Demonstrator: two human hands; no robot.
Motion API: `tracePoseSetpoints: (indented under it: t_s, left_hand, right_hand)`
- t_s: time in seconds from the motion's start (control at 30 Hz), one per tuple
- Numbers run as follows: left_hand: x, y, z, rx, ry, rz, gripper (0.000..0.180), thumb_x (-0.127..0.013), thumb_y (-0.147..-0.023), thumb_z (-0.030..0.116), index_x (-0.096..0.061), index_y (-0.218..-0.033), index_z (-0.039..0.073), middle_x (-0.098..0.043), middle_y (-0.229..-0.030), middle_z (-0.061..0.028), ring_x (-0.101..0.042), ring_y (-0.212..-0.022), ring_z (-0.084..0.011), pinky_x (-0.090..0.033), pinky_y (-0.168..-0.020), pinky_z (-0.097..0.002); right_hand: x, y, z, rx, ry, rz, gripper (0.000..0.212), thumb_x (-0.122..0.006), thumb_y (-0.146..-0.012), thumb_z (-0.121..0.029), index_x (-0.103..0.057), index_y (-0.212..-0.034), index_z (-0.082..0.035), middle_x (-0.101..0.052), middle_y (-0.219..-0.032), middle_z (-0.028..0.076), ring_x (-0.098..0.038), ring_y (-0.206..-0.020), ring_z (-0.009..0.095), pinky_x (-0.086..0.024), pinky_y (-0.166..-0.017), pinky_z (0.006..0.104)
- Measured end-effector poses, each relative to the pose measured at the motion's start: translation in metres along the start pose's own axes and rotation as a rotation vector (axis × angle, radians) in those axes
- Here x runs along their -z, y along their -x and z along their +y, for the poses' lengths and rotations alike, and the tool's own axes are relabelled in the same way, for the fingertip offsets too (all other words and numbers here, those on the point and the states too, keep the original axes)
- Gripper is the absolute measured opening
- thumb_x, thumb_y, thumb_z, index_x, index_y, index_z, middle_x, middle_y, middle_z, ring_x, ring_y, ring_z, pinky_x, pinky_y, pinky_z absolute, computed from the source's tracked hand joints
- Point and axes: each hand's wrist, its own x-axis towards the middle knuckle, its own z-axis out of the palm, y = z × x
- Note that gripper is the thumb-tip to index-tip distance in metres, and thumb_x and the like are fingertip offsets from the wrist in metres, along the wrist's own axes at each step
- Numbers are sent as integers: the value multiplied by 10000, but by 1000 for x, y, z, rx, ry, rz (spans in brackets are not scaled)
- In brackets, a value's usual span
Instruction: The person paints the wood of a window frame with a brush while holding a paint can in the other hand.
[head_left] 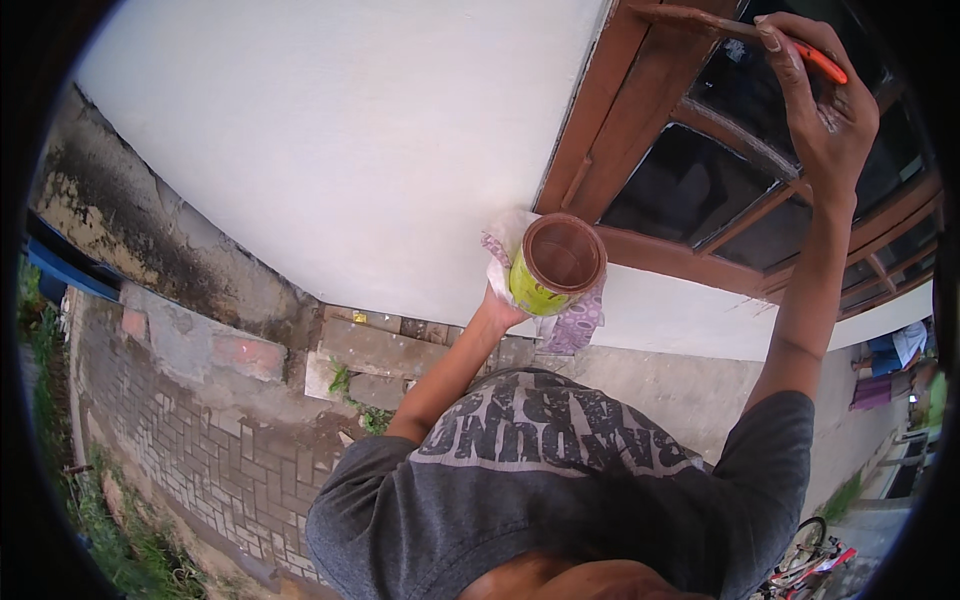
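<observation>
In my right hand (828,105), raised at the upper right, is a paintbrush (822,62) with an orange handle. Its bristle end, coated in brown, lies against the brown wooden window frame (625,130). Pale smears mark my fingers. Lower down, near the wall, my left hand (503,308) holds up a yellow-green paint can (538,293) with brown paint inside and around its rim. A white and purple patterned cloth (575,325) is bunched between hand and can. Most of my left fingers are hidden behind the cloth and can.
A white wall (340,130) borders the window, whose dark glass panes (690,185) sit between brown bars. Below lie a paved brick path (220,465), a low stained wall (150,215) and a concrete strip (680,385). A bicycle (805,560) stands at the lower right.
</observation>
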Motion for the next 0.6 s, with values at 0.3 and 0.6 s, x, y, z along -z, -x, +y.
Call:
tracePoseSetpoints:
  t_s: [0.3, 0.6]
  left_hand:
    - [-9, 8, -2, 4, 1, 14, 602, -266, -975, 511, -424, -1380, 94, -442, -1403, -167, -465, -1268, -341, -400, -1041, -540]
    - [-3, 12, -4, -22, -66, 22, 589, -287, -975, 500, -432, -1373, 91, -441, -1404, -166, -464, -1269, -345, -403, -1036, -543]
  right_hand:
    - [-56, 32, 0, 61, -90, -386, 171, -725, -810, -137, -664, -937, -40, -660, -862, 50, -550, -731, 173, -465, -632, 309]
    - [11, -28, -13, -24, 206, 29, 102, -607, -931, -115, -625, -937, -15, -595, -808, 0, -536, -722, 77, -427, -656, 217]
